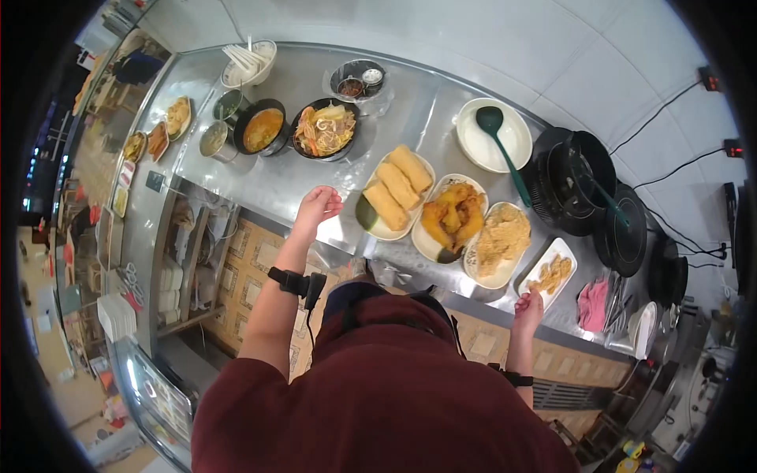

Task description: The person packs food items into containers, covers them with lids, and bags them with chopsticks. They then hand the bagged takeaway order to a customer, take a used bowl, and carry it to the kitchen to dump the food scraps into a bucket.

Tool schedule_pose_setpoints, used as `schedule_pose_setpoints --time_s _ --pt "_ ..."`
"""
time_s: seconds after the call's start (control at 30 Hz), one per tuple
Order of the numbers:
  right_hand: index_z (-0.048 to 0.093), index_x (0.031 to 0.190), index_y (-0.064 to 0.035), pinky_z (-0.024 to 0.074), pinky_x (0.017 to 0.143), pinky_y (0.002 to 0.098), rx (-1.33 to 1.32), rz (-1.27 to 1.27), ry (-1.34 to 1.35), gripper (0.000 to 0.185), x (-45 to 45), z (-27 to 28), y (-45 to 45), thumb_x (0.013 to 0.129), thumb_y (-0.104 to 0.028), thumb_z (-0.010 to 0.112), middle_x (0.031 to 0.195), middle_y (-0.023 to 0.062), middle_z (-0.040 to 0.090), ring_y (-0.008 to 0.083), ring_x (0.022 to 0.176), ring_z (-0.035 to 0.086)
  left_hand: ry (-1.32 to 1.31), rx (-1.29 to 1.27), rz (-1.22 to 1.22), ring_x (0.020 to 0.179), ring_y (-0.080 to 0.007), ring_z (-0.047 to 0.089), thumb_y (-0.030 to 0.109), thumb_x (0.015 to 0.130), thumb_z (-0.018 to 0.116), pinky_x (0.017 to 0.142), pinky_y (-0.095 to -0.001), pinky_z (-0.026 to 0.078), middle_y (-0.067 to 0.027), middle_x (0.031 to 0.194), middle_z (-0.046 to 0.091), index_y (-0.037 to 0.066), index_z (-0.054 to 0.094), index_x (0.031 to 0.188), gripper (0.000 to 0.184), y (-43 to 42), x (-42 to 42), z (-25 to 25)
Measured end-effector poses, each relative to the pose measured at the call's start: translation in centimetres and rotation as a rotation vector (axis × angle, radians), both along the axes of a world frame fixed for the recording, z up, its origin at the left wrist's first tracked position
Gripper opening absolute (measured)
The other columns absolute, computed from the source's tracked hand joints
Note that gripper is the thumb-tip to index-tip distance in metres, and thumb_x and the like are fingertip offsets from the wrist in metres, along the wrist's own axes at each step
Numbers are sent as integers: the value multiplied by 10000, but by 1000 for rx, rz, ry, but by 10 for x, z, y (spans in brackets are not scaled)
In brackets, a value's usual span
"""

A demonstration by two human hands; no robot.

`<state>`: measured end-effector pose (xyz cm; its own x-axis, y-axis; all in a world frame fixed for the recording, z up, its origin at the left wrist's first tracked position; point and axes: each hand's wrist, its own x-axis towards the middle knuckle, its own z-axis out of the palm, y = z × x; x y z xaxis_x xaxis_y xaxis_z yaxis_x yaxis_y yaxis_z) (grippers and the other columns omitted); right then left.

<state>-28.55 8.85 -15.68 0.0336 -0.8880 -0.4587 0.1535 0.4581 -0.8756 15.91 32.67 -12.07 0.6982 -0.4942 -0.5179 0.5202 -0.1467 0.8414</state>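
Note:
My left hand (pixel 317 206) is raised over the front edge of the steel counter, its fingers loosely bent and a little apart, with nothing visible in them. Nearest to it is an oval plate (pixel 369 223) of long golden rolls (pixel 386 206) with a dark green leaf at its end. My right hand (pixel 528 309) is closed at the near corner of a white rectangular dish (pixel 569 254), fingertips at its rim. Small fried pieces (pixel 551 274) lie in that dish. Between my hands stand a plate of browned fried pieces (pixel 453 217) and a plate heaped with pale crumbly food (pixel 501 239).
Behind are a white bowl (pixel 473 150) with a dark green ladle (pixel 505 146), a black bowl of noodles (pixel 325 128), a bowl of orange soup (pixel 263 131) and metal cups (pixel 217 142). Black cookers (pixel 572 181) and a pink cloth (pixel 592 305) are at the right.

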Motion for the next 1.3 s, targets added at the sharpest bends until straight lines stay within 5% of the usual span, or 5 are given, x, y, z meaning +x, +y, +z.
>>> schedule_pose_setpoints --time_s 0.2,0.6,0.8,0.93,1.3 --pt "541 907 -51 378 458 194 23 -82 147 143 40 -4 56 849 -176 504 663 10 508 79 515 459 -951 482 -294 707 -213 571 155 737 584 639 -312 464 -99 825 556 70 580 922 203 41 59 -80" --pt "491 773 -89 372 410 227 138 -274 376 151 0 -24 65 787 -209 581 617 16 487 105 497 467 -1244 614 -884 801 -258 557 128 625 582 674 -371 472 -97 857 547 81 607 734 121 -19 58 -78" --pt "456 829 -1 469 426 300 326 -407 328 327 -12 -62 15 797 -299 588 651 94 538 193 518 555 -1016 567 -366 723 -259 534 175 661 585 627 -358 435 -108 766 529 90 593 736 114 50 86 -21" --pt "468 861 12 493 443 292 309 -381 163 304 -20 -87 2 827 -278 552 704 119 572 202 548 579 -1200 653 1 638 -263 510 169 686 596 591 -350 416 -99 679 513 72 586 728 106 73 154 15" --pt "471 768 57 501 499 261 221 -550 -62 132 -40 -122 -24 750 -29 373 676 158 557 198 566 553 -1072 502 63 652 -175 588 156 732 590 620 -281 452 -102 724 614 19 611 823 165 84 218 8"
